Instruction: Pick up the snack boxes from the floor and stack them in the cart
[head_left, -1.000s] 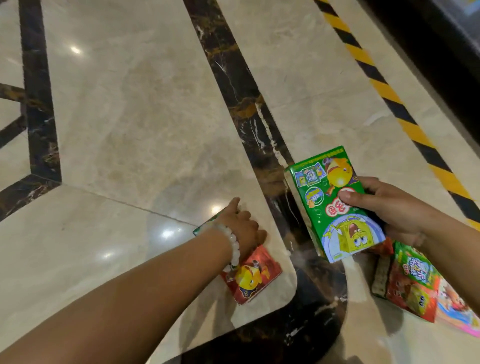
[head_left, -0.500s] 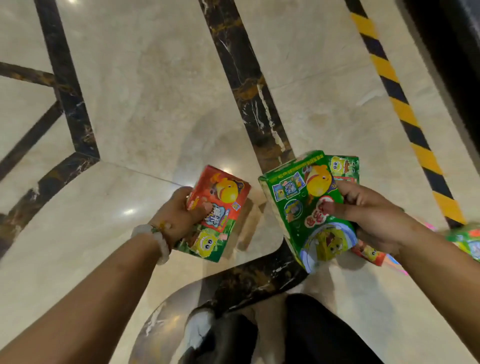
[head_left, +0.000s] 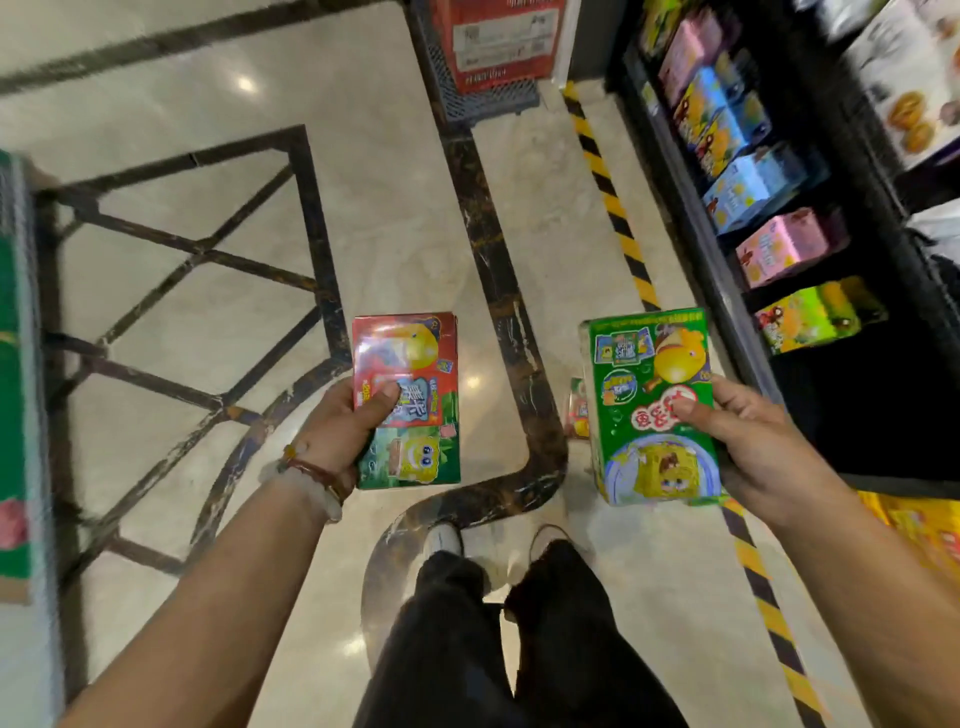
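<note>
My left hand (head_left: 343, 431) grips a red and green snack box (head_left: 410, 374) by its left edge, thumb on the front face. My right hand (head_left: 748, 441) holds a larger green snack box (head_left: 649, 395), thumb pressed on its front. Both boxes are held up in front of me above the floor. One small red snack box (head_left: 575, 410) still lies on the floor, partly hidden behind the green box. A grey mesh cart (head_left: 483, 98) with a red panel stands at the top centre.
A dark store shelf (head_left: 769, 208) with pink, blue and green boxes runs along the right, edged by a yellow-black floor stripe (head_left: 618, 213). A green display (head_left: 15, 364) stands at the left edge. My legs and shoes (head_left: 467, 545) are below on the marble floor.
My left hand lifted the red and green box off the floor. I stood up and the view swung up, bringing the shelf and cart into sight. Both boxes rose with my hands.
</note>
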